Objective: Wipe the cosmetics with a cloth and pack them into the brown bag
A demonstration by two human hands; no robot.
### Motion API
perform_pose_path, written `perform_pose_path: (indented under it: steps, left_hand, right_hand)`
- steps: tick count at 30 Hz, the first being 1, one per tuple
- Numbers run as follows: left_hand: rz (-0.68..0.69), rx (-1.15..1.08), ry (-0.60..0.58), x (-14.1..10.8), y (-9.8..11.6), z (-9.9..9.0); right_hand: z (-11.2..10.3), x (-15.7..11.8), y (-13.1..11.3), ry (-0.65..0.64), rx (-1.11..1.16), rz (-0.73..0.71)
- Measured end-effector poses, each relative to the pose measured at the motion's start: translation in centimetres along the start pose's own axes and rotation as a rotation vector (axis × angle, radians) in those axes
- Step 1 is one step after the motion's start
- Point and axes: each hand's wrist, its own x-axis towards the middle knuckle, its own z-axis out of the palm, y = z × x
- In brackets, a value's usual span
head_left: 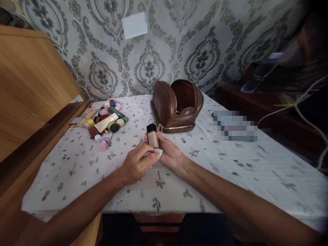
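A small foundation bottle (153, 139) with beige contents and a black cap is held in my right hand (170, 150), its fingers wrapped round the back and side. My left hand (137, 163) pinches a folded white wipe (158, 154) close to the bottle's lower end; whether the wipe touches the glass I cannot tell. Behind both hands stands a brown leather cosmetic bag (164, 106), its top unzipped and gaping. To the left lies a heap of cosmetics, among them a cream-coloured tube (105, 123), a pink tube (104, 142) and a dark green tube (118, 113).
A patterned white cloth (107, 191) covers the table. On its right side lies a blurred-out flat object (234, 125). Wooden furniture (33, 85) borders the left edge, and a white cable (307, 126) hangs at the right. Patterned wallpaper (107, 44) rises behind.
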Motion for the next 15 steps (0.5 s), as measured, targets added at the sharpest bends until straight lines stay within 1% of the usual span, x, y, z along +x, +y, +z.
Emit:
perform_pose_path:
  steps: [2,4,7,10,12,15]
  left_hand:
    - [0.001,0.067,0.033,0.1,0.1,0.0]
    - [-0.008,0.095,0.042,0.1,0.0,0.0]
    - [-0.009,0.116,-0.014,-0.1,-0.5,0.0]
    - [-0.041,0.140,-0.079,-0.5,-1.2,0.0]
    - [-0.077,0.124,-0.084,-0.6,-1.7,-0.1]
    - [-0.151,0.034,-0.041,-0.7,-2.1,-0.3]
  right_hand:
    - [0.0,0.1,0.1,-0.035,-0.009,0.007]
    - [0.1,0.0,0.1,-0.050,-0.032,0.001]
    - [0.5,-0.2,-0.2,-0.017,-0.057,-0.017]
    - [1.1,-0.6,-0.5,0.030,-0.056,-0.031]
    - [1.3,-0.7,-0.6,0.027,-0.055,-0.043]
    - [1.3,-0.7,-0.3,-0.013,-0.079,-0.062]
